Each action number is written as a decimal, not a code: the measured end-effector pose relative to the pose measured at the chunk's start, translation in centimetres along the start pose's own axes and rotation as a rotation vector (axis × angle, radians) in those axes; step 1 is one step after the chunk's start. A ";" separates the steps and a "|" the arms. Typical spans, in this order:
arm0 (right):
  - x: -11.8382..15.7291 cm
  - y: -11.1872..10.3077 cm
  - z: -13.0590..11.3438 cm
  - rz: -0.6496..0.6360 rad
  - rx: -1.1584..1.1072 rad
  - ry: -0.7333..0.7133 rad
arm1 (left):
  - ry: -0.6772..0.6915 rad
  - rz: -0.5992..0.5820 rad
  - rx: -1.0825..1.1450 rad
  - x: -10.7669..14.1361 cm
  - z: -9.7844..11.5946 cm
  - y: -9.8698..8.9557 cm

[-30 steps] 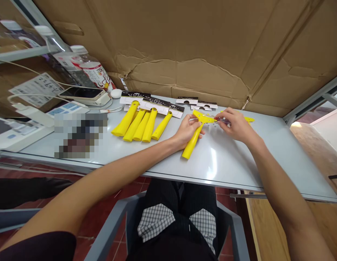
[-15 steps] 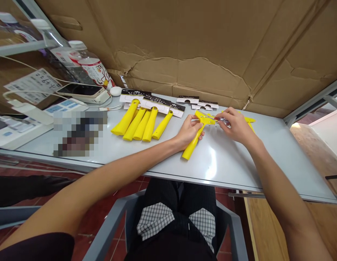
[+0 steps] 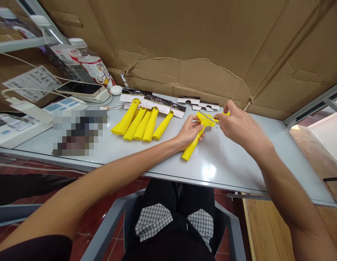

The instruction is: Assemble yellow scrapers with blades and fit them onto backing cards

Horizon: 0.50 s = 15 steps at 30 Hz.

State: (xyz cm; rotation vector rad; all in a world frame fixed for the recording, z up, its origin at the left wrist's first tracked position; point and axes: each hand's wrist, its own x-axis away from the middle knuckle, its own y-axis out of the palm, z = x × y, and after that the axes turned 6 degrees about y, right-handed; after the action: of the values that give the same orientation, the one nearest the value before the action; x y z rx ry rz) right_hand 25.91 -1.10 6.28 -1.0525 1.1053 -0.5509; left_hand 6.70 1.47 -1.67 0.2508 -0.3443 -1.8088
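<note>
My left hand (image 3: 188, 132) is closed around the neck of a yellow plastic scraper-like tool (image 3: 190, 148). Its tubular handle points toward me, and small screws show at its flared head. From the right, my right hand (image 3: 236, 121) grips a screwdriver with a reddish handle (image 3: 217, 119); its thin metal shaft lies across the head, and whether the tip touches a screw is too small to tell. Behind my right fingers, part of another yellow piece (image 3: 226, 113) shows. Left of my hands, several yellow handles (image 3: 150, 125) lie side by side with black-and-white header cards (image 3: 159, 104) at their tops.
Two more cards (image 3: 189, 99) lie against the cardboard wall (image 3: 212, 47). At the left are a phone (image 3: 80, 87), a power strip (image 3: 19, 127), cables and bottles (image 3: 94, 65). The grey tabletop (image 3: 157, 163) ends just before my lap.
My right hand has turned, its wrist swinging outward to the right and the fingers rising. My left hand and the yellow tool stay almost in place.
</note>
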 end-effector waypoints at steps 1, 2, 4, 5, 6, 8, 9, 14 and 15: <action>-0.3 -0.3 -0.5 0.012 0.003 -0.024 | 0.005 0.000 0.010 -0.1 0.0 -0.1; -0.5 -0.5 -0.9 0.026 0.001 -0.053 | 0.011 0.000 0.019 -0.1 -0.1 -0.1; -1.0 -0.9 -1.5 0.057 -0.033 -0.111 | 0.017 0.005 0.030 -0.1 -0.2 -0.2; -1.1 -1.1 -1.7 0.065 -0.071 -0.140 | 0.020 0.006 0.036 -0.1 -0.2 -0.2; -1.2 -1.1 -1.7 0.072 -0.130 -0.157 | 0.021 0.004 0.041 0.0 -0.2 -0.2; -1.3 -0.9 -1.5 0.103 -0.283 -0.142 | 0.027 -0.007 0.048 0.1 -0.2 -0.2; -1.2 -0.6 -1.3 0.137 -0.363 -0.113 | 0.029 -0.016 0.050 0.1 -0.2 -0.2; -0.6 2.6 0.4 0.349 -0.405 0.047 | 0.010 -0.029 0.081 0.2 -0.1 -0.2; -0.4 3.2 0.8 0.379 -0.340 0.084 | 0.007 -0.024 0.083 0.2 -0.1 -0.2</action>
State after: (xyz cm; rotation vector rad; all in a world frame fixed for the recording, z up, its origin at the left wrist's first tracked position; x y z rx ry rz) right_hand 26.05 0.91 3.70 -1.0791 1.4665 -0.1055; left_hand 6.45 1.32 -1.84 0.3201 -0.4137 -1.8191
